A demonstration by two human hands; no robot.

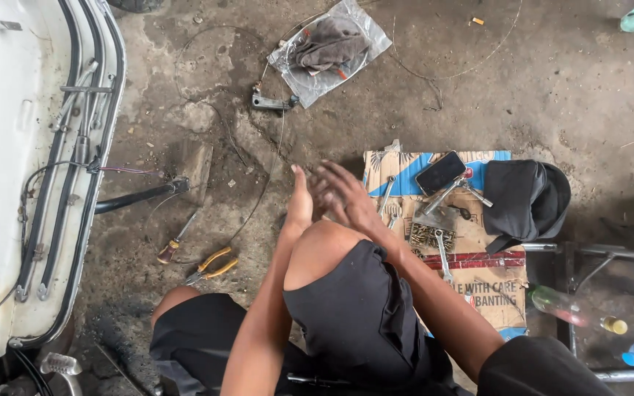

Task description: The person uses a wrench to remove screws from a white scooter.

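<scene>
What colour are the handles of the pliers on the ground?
Yellow-orange, the pliers show best in the head view.

Above a raised bare knee, the left hand (300, 198) stands edge-on with fingers straight and together, while the right hand (343, 196), blurred, spreads its fingers just beside it. Both are empty and hover over the stained concrete floor (552, 95), near wrenches (443, 253) lying on flattened cardboard (486, 279).
</scene>
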